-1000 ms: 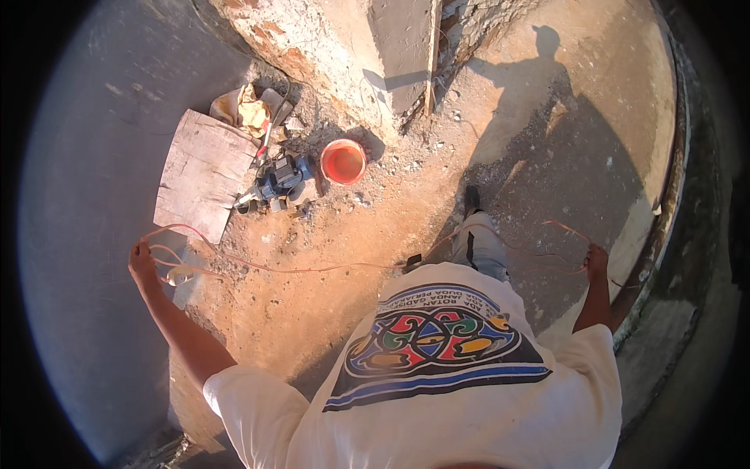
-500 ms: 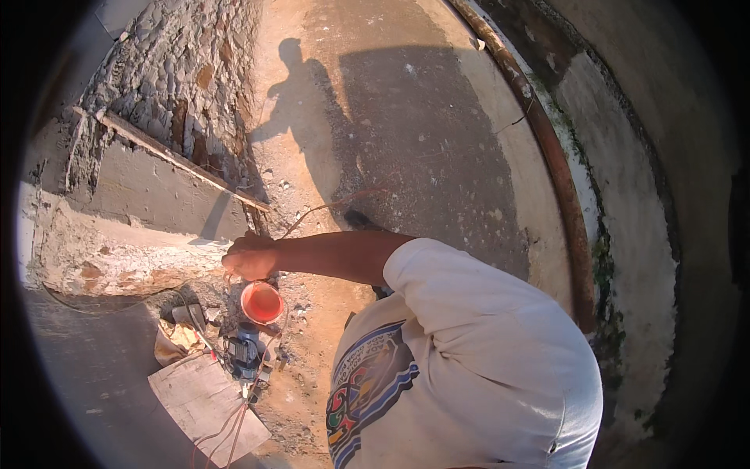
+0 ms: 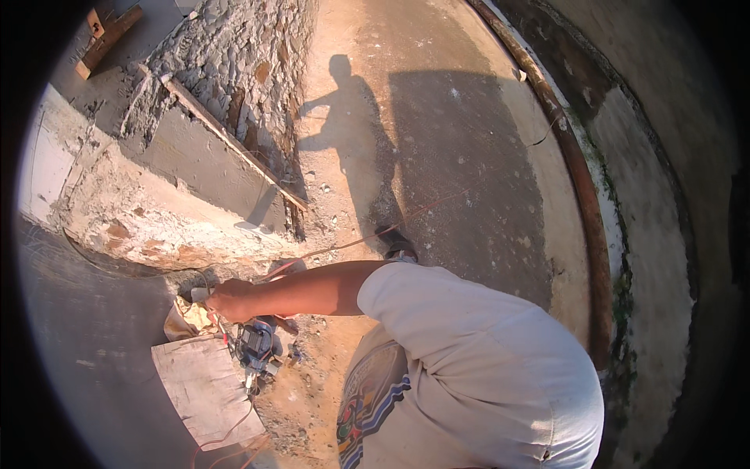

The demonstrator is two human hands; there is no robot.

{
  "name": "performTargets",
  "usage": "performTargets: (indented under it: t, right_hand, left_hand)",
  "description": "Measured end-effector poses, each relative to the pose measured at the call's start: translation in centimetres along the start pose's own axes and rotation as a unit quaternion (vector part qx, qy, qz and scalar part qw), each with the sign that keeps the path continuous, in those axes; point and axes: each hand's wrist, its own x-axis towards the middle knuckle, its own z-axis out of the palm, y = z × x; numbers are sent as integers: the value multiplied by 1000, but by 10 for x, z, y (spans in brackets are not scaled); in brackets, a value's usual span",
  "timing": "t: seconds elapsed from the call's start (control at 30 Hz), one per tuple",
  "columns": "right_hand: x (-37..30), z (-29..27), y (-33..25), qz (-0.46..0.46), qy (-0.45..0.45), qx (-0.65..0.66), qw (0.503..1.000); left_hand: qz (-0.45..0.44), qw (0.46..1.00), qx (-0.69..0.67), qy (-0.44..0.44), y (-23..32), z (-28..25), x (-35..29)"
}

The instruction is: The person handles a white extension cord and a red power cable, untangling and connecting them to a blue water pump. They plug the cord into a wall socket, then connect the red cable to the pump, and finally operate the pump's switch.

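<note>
From the right, my right forearm stretches across to the left, and my right hand (image 3: 225, 301) is low over a pile of things on the ground. Its fingers look bunched and closed; what they hold, if anything, is hidden. Beside the fingers lie a yellowish crumpled sack (image 3: 186, 319) and a small grey block (image 3: 199, 295). A thin tool with a red part (image 3: 225, 338) lies just below the hand. To its right sits a blue-grey device with cords (image 3: 255, 341). The forearm covers most of the red-orange bucket; a pinkish curve (image 3: 287, 267) shows above it. My left hand is out of view.
A pale flat board (image 3: 205, 383) lies below the sack, with reddish cords over it. Farther off, a wooden strip (image 3: 226, 137) edges a plastered slab beside rough stone masonry (image 3: 226, 70). A rusty pipe (image 3: 574, 172) runs along the right wall. My shoe (image 3: 397, 241) stands beyond the forearm.
My right hand has moved from above the red-orange bucket to the sack and grey block. My forearm now covers most of the bucket. The whole view has shifted, and my shoe shows more.
</note>
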Motion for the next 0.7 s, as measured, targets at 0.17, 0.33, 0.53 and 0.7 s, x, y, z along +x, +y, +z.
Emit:
performTargets:
  t: [0.17, 0.33, 0.53, 0.7]
  right_hand:
    - [29, 36, -11, 5, 9, 61, 998]
    - [37, -4, 62, 69, 70, -15, 995]
    - [55, -30, 179, 164, 95, -21, 982]
    - [35, -48, 298, 298, 145, 6, 943]
  left_hand:
    - [32, 999, -23, 15, -13, -75, 14]
    - [26, 999, 19, -15, 31, -81, 1]
    - [78, 995, 52, -9, 105, -43, 30]
    - [160, 979, 94, -87, 183, 33, 63]
